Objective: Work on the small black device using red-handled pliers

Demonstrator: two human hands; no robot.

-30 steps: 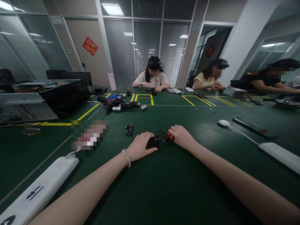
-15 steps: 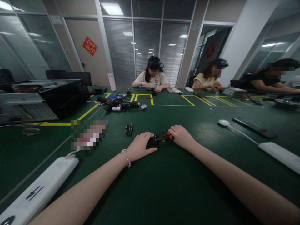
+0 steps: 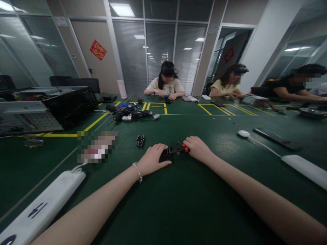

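My left hand [image 3: 153,157] is closed around a small black part [image 3: 166,156] on the green table, thumb along its near side. What kind of part it is, I cannot make out. Red-handled pliers [image 3: 180,149] are in my right hand [image 3: 198,148], with fingers wrapped round the grips. Their dark jaws point left and meet the black part near its upper edge. Several tiny screw-like bits [image 3: 177,143] lie just beyond the jaws. A black and silver part [image 3: 140,140] sits apart, beyond my left hand.
A black computer case [image 3: 71,105] stands at the left. Tools and cables [image 3: 127,112] are heaped farther back. White power strips lie left [image 3: 43,204] and right [image 3: 306,168], near a white mouse-shaped object [image 3: 244,133] and a dark flat bar [image 3: 277,139]. Co-workers sit across the table.
My hands, the pliers and the black part stay in place. Only a co-worker's hands at the back right have shifted slightly.
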